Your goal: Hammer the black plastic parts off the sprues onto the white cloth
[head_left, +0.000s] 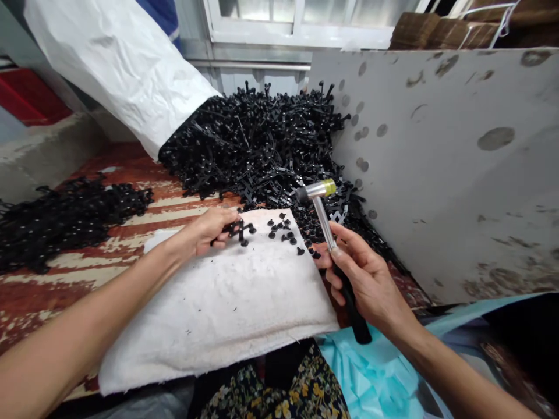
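My left hand (213, 231) is closed around a black jointed plastic piece (241, 230) with round ends, held just above a white cloth pad (244, 297). In my right hand (360, 270) is a small mallet (323, 218), gripped where its metal shaft meets the black handle. The mallet head has one black face and one yellow face and points up and away from me. Several small black round-headed plugs (283, 228) lie loose on the far right part of the pad. Some fingers of my right hand are near more of these plugs at the pad's edge.
A large heap of black jointed parts (262, 145) spills from a white sack (126, 70) behind the pad. Another black pile (65, 215) lies on the worn red tabletop (131, 174) at left. A stained grey board (449, 163) stands along the right. Light-blue plastic (371, 372) hangs below.
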